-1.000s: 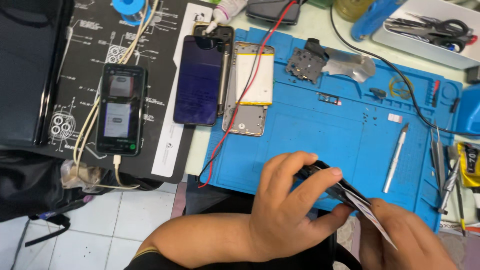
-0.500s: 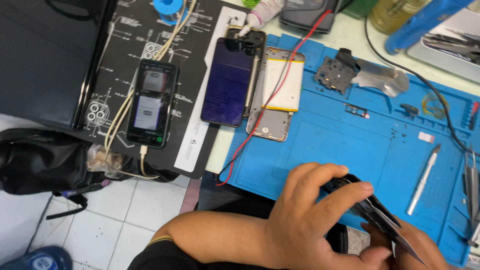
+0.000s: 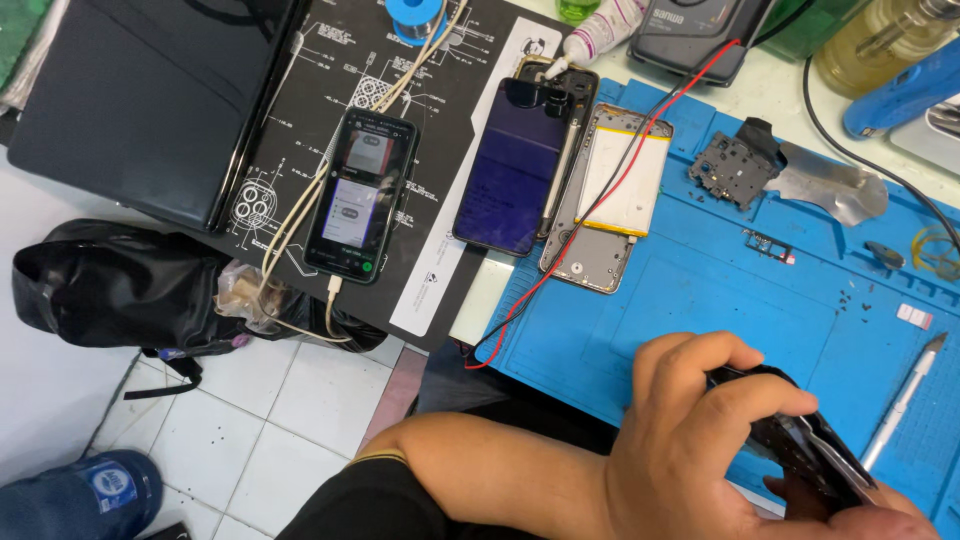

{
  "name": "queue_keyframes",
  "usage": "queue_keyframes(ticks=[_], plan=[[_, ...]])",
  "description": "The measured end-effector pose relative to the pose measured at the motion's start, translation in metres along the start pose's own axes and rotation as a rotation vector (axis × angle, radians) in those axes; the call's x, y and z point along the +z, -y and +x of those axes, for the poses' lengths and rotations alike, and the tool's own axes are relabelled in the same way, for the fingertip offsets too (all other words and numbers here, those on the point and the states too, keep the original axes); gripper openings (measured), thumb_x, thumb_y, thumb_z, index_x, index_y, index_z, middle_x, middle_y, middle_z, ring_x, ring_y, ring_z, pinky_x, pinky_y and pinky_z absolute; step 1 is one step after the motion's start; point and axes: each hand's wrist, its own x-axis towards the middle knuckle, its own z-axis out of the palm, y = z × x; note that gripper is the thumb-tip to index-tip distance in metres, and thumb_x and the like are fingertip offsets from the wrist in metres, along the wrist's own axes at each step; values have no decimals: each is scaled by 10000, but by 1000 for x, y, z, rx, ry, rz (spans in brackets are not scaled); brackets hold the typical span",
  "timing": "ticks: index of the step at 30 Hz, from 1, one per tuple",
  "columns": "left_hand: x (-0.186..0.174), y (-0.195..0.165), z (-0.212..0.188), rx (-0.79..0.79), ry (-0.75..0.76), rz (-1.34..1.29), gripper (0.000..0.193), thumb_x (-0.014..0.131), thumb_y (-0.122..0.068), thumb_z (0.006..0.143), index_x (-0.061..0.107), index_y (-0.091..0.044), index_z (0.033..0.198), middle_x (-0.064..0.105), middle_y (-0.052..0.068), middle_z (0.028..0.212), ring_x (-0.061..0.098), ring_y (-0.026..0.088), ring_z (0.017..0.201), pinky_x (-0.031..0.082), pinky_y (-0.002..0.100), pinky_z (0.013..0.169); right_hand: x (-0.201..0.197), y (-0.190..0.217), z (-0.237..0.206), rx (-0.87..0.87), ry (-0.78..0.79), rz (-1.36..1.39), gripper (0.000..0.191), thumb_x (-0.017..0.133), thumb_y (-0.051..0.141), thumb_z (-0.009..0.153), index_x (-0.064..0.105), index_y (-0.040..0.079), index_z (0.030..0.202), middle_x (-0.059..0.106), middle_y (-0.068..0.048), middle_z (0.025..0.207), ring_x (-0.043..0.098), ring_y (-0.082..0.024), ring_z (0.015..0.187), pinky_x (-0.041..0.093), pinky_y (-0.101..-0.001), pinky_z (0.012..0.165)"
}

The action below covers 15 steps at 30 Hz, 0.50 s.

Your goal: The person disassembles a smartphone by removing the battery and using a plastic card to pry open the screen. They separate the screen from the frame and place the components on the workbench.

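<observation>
A dark phone part [image 3: 800, 445], its long axis slanting down to the right above the blue repair mat [image 3: 700, 300] at the bench's near edge, was clasped from above by the left hand [image 3: 690, 440], fingers curled shut, while the right hand [image 3: 860, 515], underneath, was barely seen.

Bright, even overhead light, soft short shadows, white glare on the metal shield [image 3: 835, 190] and glossy black bag [image 3: 110, 285], lit phone screen [image 3: 350, 195] slightly washed out, left hand [image 3: 690, 450] a little soft at frame bottom, mild wide-angle bending at edges
</observation>
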Motion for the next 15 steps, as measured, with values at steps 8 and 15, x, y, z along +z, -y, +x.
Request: queue_keyframes(ticks=[8, 15], plan=[[-3, 8, 2, 53, 104, -12, 592, 812, -516, 850, 579, -108, 1210, 535, 44, 1213, 536, 161, 1193, 448, 261, 1034, -5, -11, -6, 16, 11, -1, 207, 726, -16, 833, 712, 2, 1039, 729, -149, 963, 739, -265, 873, 571, -336, 772], [-5, 5, 2, 62, 139, -5, 586, 802, -496, 873, 551, -97, 1222, 521, 57, 1226, 520, 166, 1206, 425, 276, 1065, -5, -15, -6, 16, 17, 5, 218, 711, -12, 840, 712, 6, 1057, 728, -142, 980, 736, -263, 886, 569, -333, 776]])
